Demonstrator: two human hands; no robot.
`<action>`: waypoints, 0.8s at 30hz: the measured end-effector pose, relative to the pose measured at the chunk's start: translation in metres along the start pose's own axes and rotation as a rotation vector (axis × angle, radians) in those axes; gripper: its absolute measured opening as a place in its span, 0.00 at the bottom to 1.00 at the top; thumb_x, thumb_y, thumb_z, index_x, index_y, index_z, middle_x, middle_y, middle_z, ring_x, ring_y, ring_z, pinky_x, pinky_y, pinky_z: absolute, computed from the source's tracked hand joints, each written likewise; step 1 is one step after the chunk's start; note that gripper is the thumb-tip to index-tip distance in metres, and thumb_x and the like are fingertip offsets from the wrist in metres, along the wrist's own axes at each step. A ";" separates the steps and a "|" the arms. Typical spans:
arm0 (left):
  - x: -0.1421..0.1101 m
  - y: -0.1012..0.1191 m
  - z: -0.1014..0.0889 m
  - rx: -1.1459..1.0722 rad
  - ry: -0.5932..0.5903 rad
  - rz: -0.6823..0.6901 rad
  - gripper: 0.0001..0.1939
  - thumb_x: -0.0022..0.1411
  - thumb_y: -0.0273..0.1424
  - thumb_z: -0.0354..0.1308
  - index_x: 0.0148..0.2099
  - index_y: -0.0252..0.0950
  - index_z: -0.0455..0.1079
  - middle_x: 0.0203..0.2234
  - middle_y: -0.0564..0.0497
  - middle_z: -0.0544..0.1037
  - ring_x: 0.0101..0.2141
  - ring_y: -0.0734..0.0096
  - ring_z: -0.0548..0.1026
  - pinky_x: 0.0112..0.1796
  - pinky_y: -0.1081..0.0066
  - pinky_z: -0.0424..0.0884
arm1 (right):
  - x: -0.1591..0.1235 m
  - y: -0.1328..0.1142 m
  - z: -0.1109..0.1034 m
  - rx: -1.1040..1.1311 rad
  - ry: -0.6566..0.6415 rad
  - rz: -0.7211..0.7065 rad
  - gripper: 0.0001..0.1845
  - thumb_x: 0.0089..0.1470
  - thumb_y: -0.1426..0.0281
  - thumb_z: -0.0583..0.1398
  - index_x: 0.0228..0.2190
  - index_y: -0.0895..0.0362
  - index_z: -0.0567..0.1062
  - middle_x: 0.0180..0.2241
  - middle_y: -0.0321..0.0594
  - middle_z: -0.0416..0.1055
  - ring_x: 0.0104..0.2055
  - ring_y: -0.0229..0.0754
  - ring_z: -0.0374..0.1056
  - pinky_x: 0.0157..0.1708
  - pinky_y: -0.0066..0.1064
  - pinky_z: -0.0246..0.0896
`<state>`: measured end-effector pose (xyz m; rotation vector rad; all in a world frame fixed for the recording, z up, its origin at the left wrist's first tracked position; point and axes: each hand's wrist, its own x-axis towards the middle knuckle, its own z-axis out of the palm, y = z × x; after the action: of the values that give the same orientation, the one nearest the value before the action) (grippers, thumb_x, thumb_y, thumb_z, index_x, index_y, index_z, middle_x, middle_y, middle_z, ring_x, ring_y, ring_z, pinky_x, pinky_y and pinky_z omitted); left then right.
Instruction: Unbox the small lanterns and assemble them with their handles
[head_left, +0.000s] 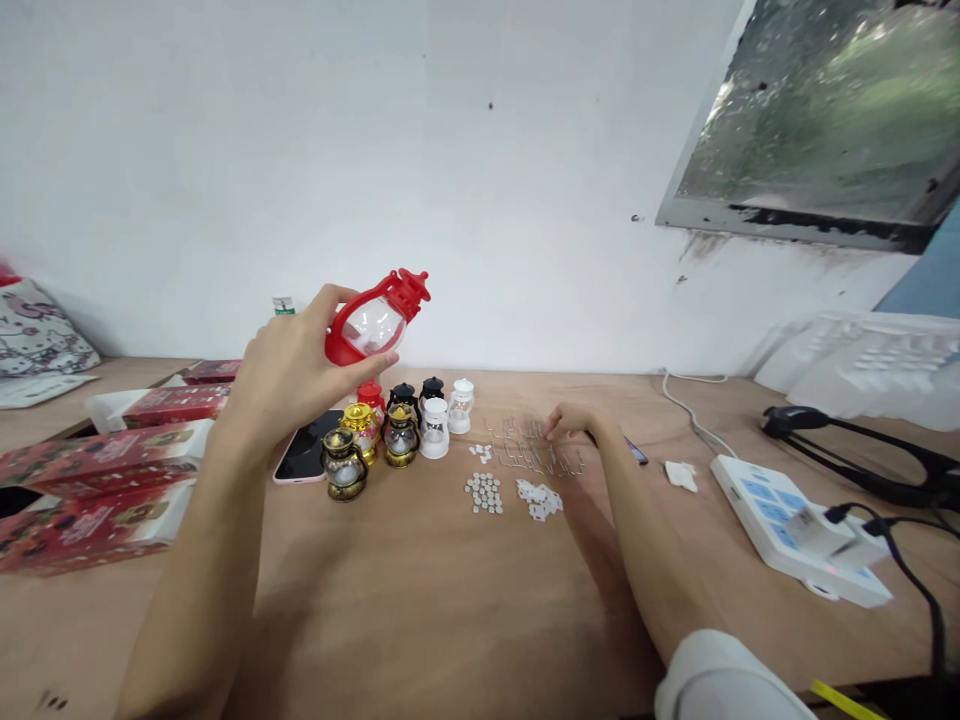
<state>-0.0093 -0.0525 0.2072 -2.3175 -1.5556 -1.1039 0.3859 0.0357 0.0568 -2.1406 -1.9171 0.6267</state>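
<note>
My left hand point(292, 360) is raised over the back of the table, its fingers and thumb closed round a small red lantern point(373, 328) with a clear globe, which tilts to the right. Below it stand several small lanterns, among them a bronze one point(344, 466), a white one point(434, 430) and a black one point(403, 396). My right hand point(568, 420) reaches down to a spread of thin bent wires point(525, 448), fingertips together at their edge; whether a wire is between them is too small to tell. Nearer me lie button cells point(484, 494) and small white plastic pieces point(538, 499).
Red printed boxes point(112, 455) line the left side, beside a phone point(307, 450) lying behind the lanterns. On the right are a power strip point(795, 525) with plugs and cables, black-framed glasses point(862, 455) and a white scrap point(681, 475). A white wall point(465, 200) rises behind.
</note>
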 end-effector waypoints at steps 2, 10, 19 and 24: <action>0.001 -0.001 0.004 -0.092 0.021 -0.010 0.29 0.49 0.48 0.60 0.50 0.41 0.64 0.28 0.48 0.73 0.29 0.60 0.69 0.31 0.67 0.59 | -0.005 -0.006 -0.006 -0.013 0.059 -0.014 0.05 0.32 0.69 0.66 0.17 0.57 0.77 0.19 0.36 0.74 0.26 0.39 0.69 0.25 0.25 0.61; 0.010 0.015 0.056 -1.136 -0.150 -0.179 0.23 0.43 0.34 0.66 0.43 0.38 0.65 0.35 0.49 0.74 0.36 0.64 0.73 0.37 0.67 0.70 | -0.033 -0.065 -0.039 -0.024 0.529 -0.188 0.10 0.51 0.67 0.57 0.30 0.56 0.77 0.37 0.42 0.76 0.37 0.42 0.69 0.39 0.32 0.61; 0.016 0.031 0.089 -1.843 -0.386 -0.812 0.11 0.54 0.30 0.62 0.38 0.35 0.64 0.32 0.46 0.74 0.32 0.64 0.76 0.35 0.62 0.77 | -0.100 -0.152 -0.011 0.194 0.940 -0.991 0.07 0.54 0.66 0.58 0.27 0.54 0.75 0.26 0.36 0.72 0.24 0.35 0.62 0.25 0.29 0.59; 0.013 0.033 0.093 -1.876 -0.349 -0.827 0.07 0.58 0.29 0.60 0.37 0.32 0.65 0.29 0.48 0.73 0.26 0.74 0.73 0.28 0.73 0.75 | -0.106 -0.170 0.011 0.136 0.893 -1.033 0.07 0.55 0.66 0.59 0.27 0.53 0.75 0.28 0.37 0.72 0.26 0.35 0.63 0.26 0.30 0.59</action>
<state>0.0676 -0.0124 0.1574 -2.4242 -1.8964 -3.7887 0.2211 -0.0459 0.1377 -0.8056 -1.9240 -0.3437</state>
